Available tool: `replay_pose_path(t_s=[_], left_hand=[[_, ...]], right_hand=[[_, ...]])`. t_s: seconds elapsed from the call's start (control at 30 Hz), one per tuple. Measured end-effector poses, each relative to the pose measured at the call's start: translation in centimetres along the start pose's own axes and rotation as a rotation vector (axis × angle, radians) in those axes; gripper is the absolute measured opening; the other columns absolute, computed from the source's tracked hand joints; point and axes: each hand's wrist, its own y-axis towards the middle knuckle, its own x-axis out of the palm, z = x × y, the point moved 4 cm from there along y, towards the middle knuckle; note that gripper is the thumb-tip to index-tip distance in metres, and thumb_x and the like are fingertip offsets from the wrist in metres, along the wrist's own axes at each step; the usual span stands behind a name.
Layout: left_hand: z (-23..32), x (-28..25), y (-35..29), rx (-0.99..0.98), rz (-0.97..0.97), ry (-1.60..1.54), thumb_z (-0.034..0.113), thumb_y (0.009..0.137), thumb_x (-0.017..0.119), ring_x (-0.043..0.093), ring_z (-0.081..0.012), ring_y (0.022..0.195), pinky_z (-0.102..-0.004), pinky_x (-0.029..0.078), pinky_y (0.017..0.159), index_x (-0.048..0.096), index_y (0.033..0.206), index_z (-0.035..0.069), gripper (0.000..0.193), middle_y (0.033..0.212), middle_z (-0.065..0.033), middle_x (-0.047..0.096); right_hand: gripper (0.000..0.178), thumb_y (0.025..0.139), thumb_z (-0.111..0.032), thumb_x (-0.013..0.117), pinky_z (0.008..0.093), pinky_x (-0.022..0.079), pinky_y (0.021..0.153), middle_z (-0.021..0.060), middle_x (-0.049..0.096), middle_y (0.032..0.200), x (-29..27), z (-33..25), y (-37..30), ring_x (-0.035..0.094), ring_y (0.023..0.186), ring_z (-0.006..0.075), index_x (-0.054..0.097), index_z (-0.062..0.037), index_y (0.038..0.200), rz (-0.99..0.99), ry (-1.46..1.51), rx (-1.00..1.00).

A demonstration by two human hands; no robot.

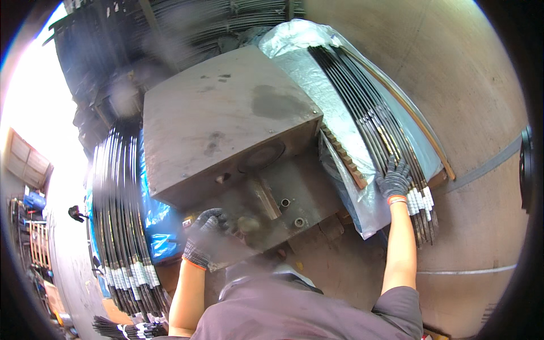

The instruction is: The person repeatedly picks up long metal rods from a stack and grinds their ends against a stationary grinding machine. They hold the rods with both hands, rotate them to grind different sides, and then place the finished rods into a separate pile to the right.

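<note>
My right hand (395, 180), in a dark knit glove with an orange cuff, lies on a row of long black rods (371, 116) at the right. Its fingers are spread over them, just above their white-banded ends. My left hand (205, 233), gloved the same way, is at the front left corner of a grey metal machine (226, 107). The fingers of that hand are curled; anything inside them is hidden, and a blur covers part of the view there. A short metal bar (266, 198) and two round fittings (299, 222) show on the machine's lower ledge.
Another row of black rods (119, 215) with white-banded ends stands at the left beside blue plastic sheeting (158, 218). A notched wooden strip (344, 156) lies on the silvery sheet (297, 71) under the right-hand rods. More dark rods (226, 22) are stacked behind the machine.
</note>
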Motion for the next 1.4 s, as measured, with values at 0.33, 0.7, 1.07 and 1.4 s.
replay_pose_path(t_s=[0.33,0.7,1.07,1.4], left_hand=[[-0.5,-5.0,-4.0,0.019,0.226,-0.107,0.019,0.085,0.057,0.056,-0.0190,0.077,-0.0321,0.047,0.064,0.051,0.108,0.004,0.028,0.088,-0.0056,0.056],[7.9,-17.9,-4.9,0.455,0.837,0.866,0.014,0.075,0.067,0.056,-0.0161,0.088,-0.0287,0.045,0.080,0.052,0.109,0.000,0.040,0.099,-0.0094,0.059],[8.7,-26.1,-1.6,-0.143,1.137,2.068,0.012,0.081,0.048,0.054,-0.0266,0.097,-0.0352,0.046,0.080,0.054,0.102,0.003,0.023,0.101,-0.0158,0.056],[8.5,-26.8,-2.4,-0.460,0.938,1.398,0.022,0.079,0.053,0.053,-0.0354,0.104,-0.0401,0.042,0.090,0.034,0.128,0.000,0.057,0.111,-0.0253,0.054]], right_hand=[[0.076,0.068,-0.038,0.059,0.0463,0.020,0.104,0.0195,0.025,0.139,4.4,4.2,4.8,0.025,0.128,0.0341,0.031,-0.0128,0.134,0.123,0.012,-0.286],[0.070,0.078,-0.025,0.057,0.0404,0.018,0.106,0.0133,0.029,0.138,0.4,0.2,-3.9,0.025,0.129,0.0288,0.022,-0.0109,0.137,0.231,-0.140,-0.055],[0.069,0.076,-0.026,0.062,0.0386,0.023,0.105,0.0186,0.036,0.133,-0.2,2.6,-11.9,0.031,0.124,0.0326,0.031,-0.0040,0.133,0.148,-0.005,0.023],[0.057,0.077,-0.019,0.060,0.0365,0.028,0.102,0.0192,0.042,0.127,0.1,-0.5,-13.8,0.038,0.119,0.0319,0.039,0.0021,0.126,0.255,0.278,-0.075]])
